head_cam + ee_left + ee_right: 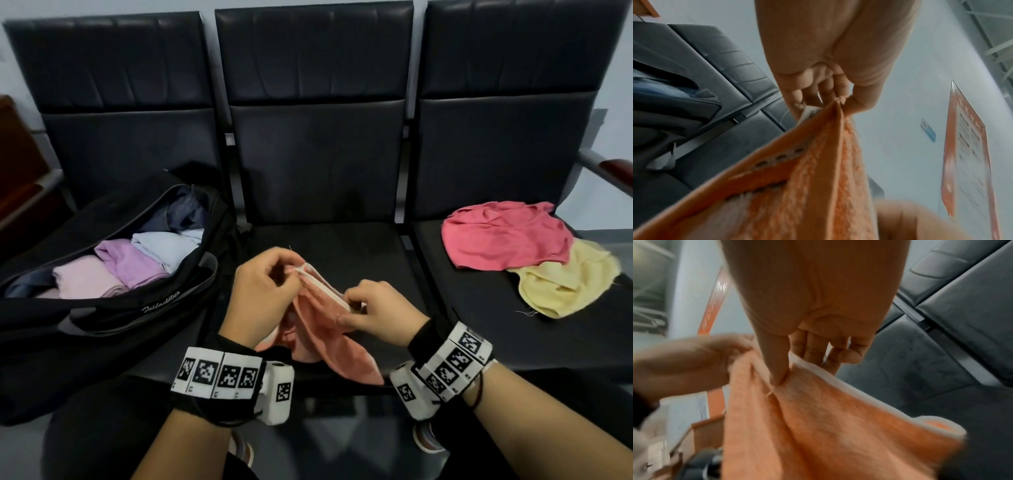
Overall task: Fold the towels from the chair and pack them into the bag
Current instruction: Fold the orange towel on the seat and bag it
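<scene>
An orange towel point(318, 329) with a white hem hangs over the front of the middle seat, held up by both hands. My left hand point(270, 291) pinches its upper corner point(838, 104) between thumb and fingers. My right hand point(373, 308) pinches the same white hem point(797, 363) a little lower to the right. The rest of the towel point(818, 426) droops in loose folds. An open black bag point(144, 308) lies on the left seat with folded pink, purple and pale blue towels point(130, 263) inside.
A crumpled red towel point(503, 236) lies on the right seat, overlapping a yellow towel point(565, 287). The middle seat point(325, 240) lies bare behind my hands. A metal armrest point(603, 168) juts out at the far right.
</scene>
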A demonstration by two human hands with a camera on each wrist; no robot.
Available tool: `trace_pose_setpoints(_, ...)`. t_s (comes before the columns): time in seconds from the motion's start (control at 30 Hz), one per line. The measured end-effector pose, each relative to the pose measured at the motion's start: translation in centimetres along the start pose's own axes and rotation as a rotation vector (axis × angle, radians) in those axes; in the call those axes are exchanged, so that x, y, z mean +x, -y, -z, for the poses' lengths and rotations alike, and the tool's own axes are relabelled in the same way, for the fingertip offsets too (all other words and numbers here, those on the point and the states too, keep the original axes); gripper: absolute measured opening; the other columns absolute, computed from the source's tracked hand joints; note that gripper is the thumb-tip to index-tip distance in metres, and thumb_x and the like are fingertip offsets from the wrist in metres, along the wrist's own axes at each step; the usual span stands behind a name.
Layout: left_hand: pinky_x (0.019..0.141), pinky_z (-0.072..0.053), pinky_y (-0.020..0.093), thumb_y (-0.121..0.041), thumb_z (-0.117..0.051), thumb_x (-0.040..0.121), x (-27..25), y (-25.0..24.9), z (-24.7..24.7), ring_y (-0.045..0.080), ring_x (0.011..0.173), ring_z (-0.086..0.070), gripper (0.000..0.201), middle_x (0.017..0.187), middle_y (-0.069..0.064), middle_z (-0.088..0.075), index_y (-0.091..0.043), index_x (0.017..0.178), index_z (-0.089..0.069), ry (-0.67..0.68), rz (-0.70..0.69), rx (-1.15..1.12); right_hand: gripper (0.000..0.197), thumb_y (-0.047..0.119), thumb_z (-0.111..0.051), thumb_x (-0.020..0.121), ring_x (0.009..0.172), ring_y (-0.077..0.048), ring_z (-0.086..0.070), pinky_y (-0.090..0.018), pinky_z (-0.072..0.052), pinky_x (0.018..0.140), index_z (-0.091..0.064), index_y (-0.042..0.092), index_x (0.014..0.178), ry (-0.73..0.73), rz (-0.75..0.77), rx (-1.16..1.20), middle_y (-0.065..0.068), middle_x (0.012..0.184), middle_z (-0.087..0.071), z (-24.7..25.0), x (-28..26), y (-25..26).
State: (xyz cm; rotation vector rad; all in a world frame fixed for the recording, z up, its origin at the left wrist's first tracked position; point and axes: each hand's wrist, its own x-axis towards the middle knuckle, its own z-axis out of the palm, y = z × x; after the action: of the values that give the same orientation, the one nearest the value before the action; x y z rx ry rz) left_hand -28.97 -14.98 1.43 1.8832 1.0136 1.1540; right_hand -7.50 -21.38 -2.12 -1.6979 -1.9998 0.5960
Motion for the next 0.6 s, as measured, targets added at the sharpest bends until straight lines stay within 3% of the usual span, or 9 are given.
trace_pose_setpoints(0.13,0.072,-0.049,0.014,-0.013,-0.060,0.076,1.0,-0.3,2.0,0.001,0.074,-0.065,0.023,0.083,-0.013,-0.071,-0.033,0.084,-0.069,-0.172,-0.043,-0.030,0.027,0.040,-0.070,0.081,0.084,-0.016,-0.050,-0.037,-0.046,0.077,-0.056,0.019,0.070,0.119,-0.039,-0.220,0.001,0.068,-0.053,-0.8,-0.5,-2.8)
trace_pose_setpoints(0.27,0.073,-0.050,0.015,-0.022,-0.058,0.077,1.9,-0.5,4.6,0.005,0.076,-0.066,0.018,0.085,-0.012,-0.071,-0.034,0.085,-0.068,-0.299,-0.077,-0.009,0.018,0.041,-0.067,0.085,0.097,-0.017,-0.053,-0.035,-0.045,0.086,-0.068,0.024,0.087,0.137,-0.023,-0.371,0.007,0.085,-0.066,-0.8,-1.1,-4.4)
trace_pose_setpoints(0.37,0.075,-0.051,0.016,-0.020,-0.059,0.079,2.3,-0.8,6.2,0.006,0.079,-0.067,0.020,0.087,-0.014,-0.071,-0.036,0.086,-0.068,-0.305,-0.095,0.035,0.023,0.040,-0.066,0.087,0.105,-0.020,-0.052,-0.036,-0.043,0.089,-0.071,0.021,0.098,0.037,-0.030,-0.422,0.006,0.101,-0.067,0.4,-0.9,-4.8)
trace_pose_setpoints(0.47,0.073,-0.049,0.013,-0.008,-0.063,0.083,3.0,-1.2,7.6,0.001,0.076,-0.064,0.027,0.086,-0.016,-0.070,-0.034,0.087,-0.068,-0.310,-0.123,0.076,0.022,0.032,-0.065,0.090,0.099,-0.024,-0.053,-0.041,-0.044,0.089,-0.070,0.016,0.104,-0.104,-0.010,-0.387,0.000,0.095,-0.067,2.9,-0.2,-4.5)
trace_pose_setpoints(0.6,0.073,-0.050,0.011,-0.002,-0.064,0.085,4.2,-2.1,9.1,-0.002,0.077,-0.063,0.022,0.086,-0.011,-0.070,-0.021,0.094,-0.071,-0.332,-0.157,0.161,0.016,0.025,-0.065,0.091,0.090,-0.026,-0.055,-0.043,-0.046,0.082,-0.074,0.017,0.100,-0.202,0.034,-0.474,-0.001,0.089,-0.062,6.7,0.8,-3.4)
